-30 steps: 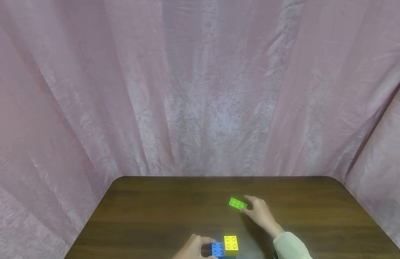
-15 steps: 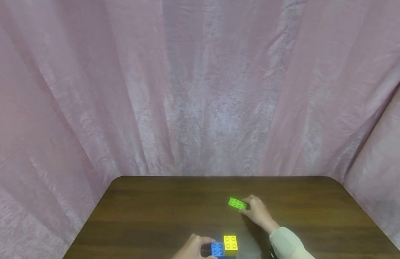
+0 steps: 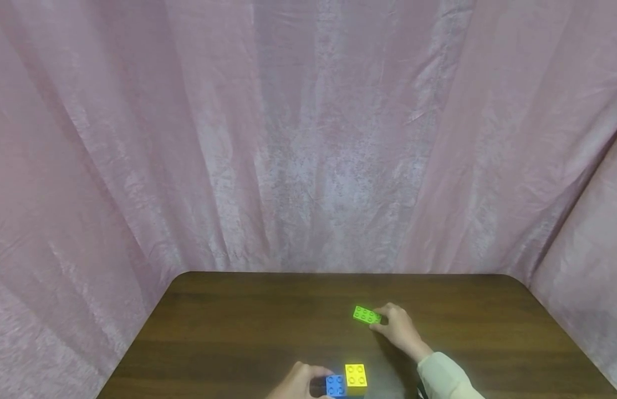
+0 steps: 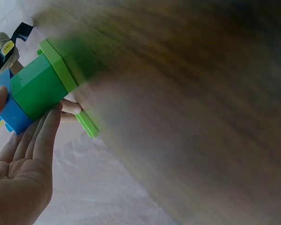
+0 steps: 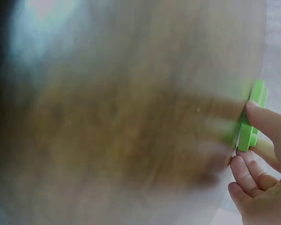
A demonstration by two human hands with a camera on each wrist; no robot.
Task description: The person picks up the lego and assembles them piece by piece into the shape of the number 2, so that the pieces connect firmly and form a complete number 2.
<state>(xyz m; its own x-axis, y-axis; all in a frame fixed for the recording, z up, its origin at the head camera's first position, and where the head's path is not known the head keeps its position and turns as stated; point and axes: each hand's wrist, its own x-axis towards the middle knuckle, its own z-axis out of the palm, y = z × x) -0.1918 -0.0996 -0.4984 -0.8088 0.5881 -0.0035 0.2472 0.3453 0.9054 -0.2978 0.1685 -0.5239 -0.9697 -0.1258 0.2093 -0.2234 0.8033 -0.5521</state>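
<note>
Soft, muted light in here lays a pale sheen on the curtain (image 3: 333,177) and leaves the counter (image 3: 238,327) dim, a shadow falling beside the right sleeve (image 3: 444,374). In either wrist view the counter's surface smears out of focus; in the right, bluish-white glare blooms at the upper left.

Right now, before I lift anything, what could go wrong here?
The right hand pinches the flat lime-green plastic brick near one end, so it might pivot or slip when lifted.
The left hand grips the studded blue plastic block above a green plastic block; uneven pressure could tilt them, perhaps disturbing the square yellow plastic block alongside.
</note>
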